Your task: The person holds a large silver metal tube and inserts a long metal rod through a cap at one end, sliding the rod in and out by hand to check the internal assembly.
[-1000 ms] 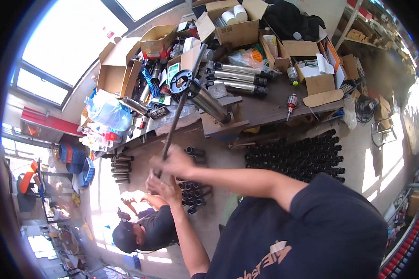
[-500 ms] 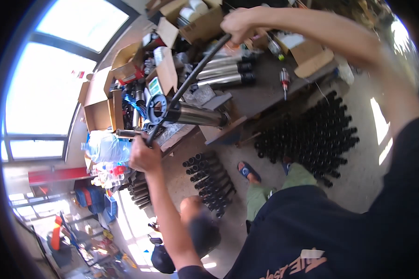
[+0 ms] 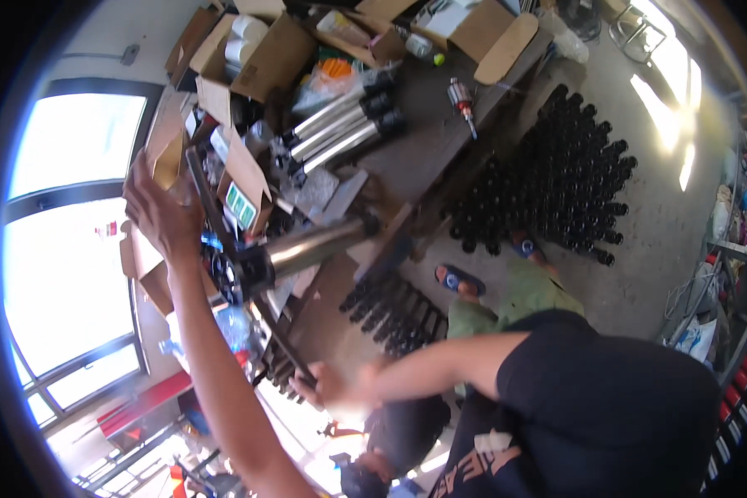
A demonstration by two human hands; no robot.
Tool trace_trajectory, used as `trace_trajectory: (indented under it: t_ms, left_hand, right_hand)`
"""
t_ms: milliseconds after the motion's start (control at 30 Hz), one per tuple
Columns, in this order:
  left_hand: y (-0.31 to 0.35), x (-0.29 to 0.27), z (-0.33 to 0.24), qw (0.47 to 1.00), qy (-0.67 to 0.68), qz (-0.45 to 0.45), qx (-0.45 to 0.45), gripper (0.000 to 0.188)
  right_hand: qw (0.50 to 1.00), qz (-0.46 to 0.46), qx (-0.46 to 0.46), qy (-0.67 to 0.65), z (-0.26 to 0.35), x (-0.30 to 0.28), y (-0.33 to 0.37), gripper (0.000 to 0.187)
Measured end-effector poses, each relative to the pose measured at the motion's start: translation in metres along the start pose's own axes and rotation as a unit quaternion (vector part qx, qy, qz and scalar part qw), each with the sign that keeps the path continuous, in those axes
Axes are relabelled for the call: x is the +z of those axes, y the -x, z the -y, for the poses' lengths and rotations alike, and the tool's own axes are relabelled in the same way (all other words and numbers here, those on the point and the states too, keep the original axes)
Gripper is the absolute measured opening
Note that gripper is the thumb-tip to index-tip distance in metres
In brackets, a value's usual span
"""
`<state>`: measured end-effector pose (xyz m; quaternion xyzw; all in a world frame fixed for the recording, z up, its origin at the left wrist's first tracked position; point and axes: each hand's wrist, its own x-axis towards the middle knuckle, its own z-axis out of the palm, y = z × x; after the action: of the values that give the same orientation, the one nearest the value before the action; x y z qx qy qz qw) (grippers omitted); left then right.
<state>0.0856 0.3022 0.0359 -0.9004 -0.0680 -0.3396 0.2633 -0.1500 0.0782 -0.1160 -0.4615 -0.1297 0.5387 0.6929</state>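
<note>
A long dark metal bar [image 3: 284, 344] lies across the black ringed end [image 3: 239, 274] of a shiny steel cylinder [image 3: 319, 246], which rests at the workbench's edge. Closed round the bar's near end is my right hand [image 3: 334, 388], slightly blurred. My left hand [image 3: 164, 212] is raised beside the bar's far end, its fingers stretched out and apart from the bar. How the bar sits in the ringed end is hard to make out.
Several steel tubes [image 3: 340, 124] and a red-and-silver tool [image 3: 461, 106] lie on the workbench [image 3: 427, 158], among open cardboard boxes [image 3: 278, 62]. Black tubes stand in a large cluster [image 3: 548, 178] on the floor. Another person [image 3: 407, 432] is low down close to my right forearm.
The bar has swung clockwise about the cylinder's end. My right hand came down toward me with it; my left hand moved up and away and let go. The whole view has also turned.
</note>
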Motion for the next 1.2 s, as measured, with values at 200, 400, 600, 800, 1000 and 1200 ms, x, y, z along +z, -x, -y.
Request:
trace_trajectory:
  t_ms: [200, 400, 600, 800, 1000, 1200]
  left_hand:
    - [0.277, -0.129, -0.023, 0.483, 0.328, 0.369, -0.723, 0.070]
    - [0.272, -0.216, -0.107, 0.667, 0.393, 0.281, -0.567, 0.019]
    - [0.133, -0.133, -0.116, 0.805, -0.025, 0.343, -0.483, 0.027]
    - [0.131, -0.152, -0.108, 0.793, -0.076, 0.320, -0.513, 0.035]
    - [0.194, -0.102, -0.063, 0.881, -0.074, 0.232, -0.406, 0.041]
    - [0.189, -0.054, -0.029, 0.936, -0.010, -0.009, -0.351, 0.034]
  right_hand:
    - [0.851, -0.183, -0.453, 0.193, 0.117, -0.117, -0.079, 0.038]
    - [0.319, -0.010, -0.599, 0.734, 0.328, -0.140, -0.232, 0.044]
    - [0.326, 0.042, -0.414, 0.849, 0.424, -0.221, -0.315, 0.031]
    - [0.326, -0.053, -0.410, 0.850, 0.384, -0.224, -0.316, 0.033]
    - [0.295, -0.154, -0.415, 0.847, 0.398, -0.231, -0.188, 0.030]
    - [0.293, -0.271, -0.370, 0.839, 0.369, -0.248, -0.094, 0.036]
